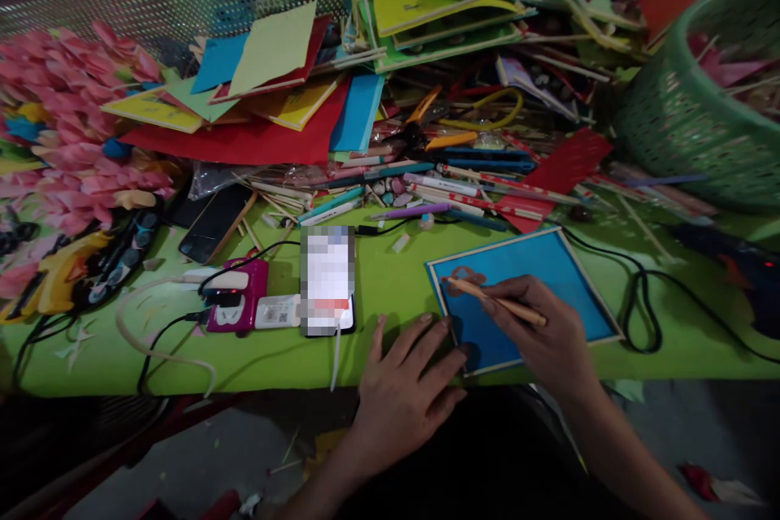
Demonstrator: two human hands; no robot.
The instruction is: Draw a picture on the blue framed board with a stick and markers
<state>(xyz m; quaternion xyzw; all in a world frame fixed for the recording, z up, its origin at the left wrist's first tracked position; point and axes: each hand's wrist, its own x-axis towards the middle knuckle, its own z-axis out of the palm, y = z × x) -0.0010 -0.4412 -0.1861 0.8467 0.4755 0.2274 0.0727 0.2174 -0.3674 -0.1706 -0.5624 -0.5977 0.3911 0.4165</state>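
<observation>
A blue sheet [548, 276] edged with thin wooden sticks lies at the front of the green table. My right hand [539, 329] grips an orange-brown pencil or pen [517, 310], whose tip meets the sheet at its upper left. A brown flower-like shape [464, 279] shows under that tip. Spread flat, my left hand [414, 374] rests on the table with its fingertips at the frame's left edge. To its left a lit phone [327, 276], partly blurred out, lies beside a magenta power socket [251, 301].
Pens, sticks and coloured papers [231, 138] are heaped along the back. A green basket [700, 97] stands at right, with a dark glue gun [731, 268] below it. At left are a yellow glue gun [61, 268] and pink paper petals [79, 130]. Black cables [646, 292] cross the table.
</observation>
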